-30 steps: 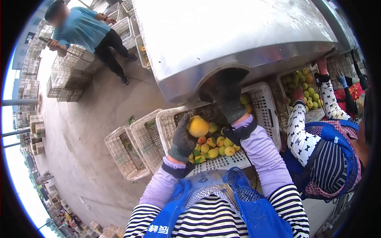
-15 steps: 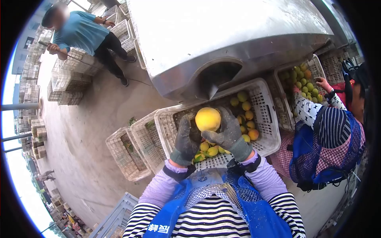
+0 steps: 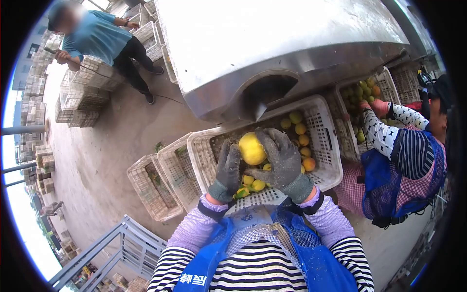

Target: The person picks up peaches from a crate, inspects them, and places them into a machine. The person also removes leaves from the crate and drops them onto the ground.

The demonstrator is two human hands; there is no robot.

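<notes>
Right hand (image 3: 284, 160) gloved, fingers curled round right side of large yellow fruit (image 3: 252, 148). Left hand (image 3: 227, 168) partly curled at fruit's left; contact unclear. Fruit sits between hands, above white crate (image 3: 322, 119); smaller fruits (image 3: 304, 140) lie right of right hand, others nearer wrists.

Good handling: broad finger pads, light even pressure, no fingertip digging; left palm close as backstop; turn fruit gently; keep knuckles clear of metal housing (image 3: 209, 100) beyond hands.

grey gloves (image 3: 284, 160) | black cuffs (image 3: 214, 209) | lilac sleeves (image 3: 332, 220) | black-white striped top (image 3: 258, 270) | blue vest (image 3: 323, 266), white lettering (image 3: 193, 279)
</notes>
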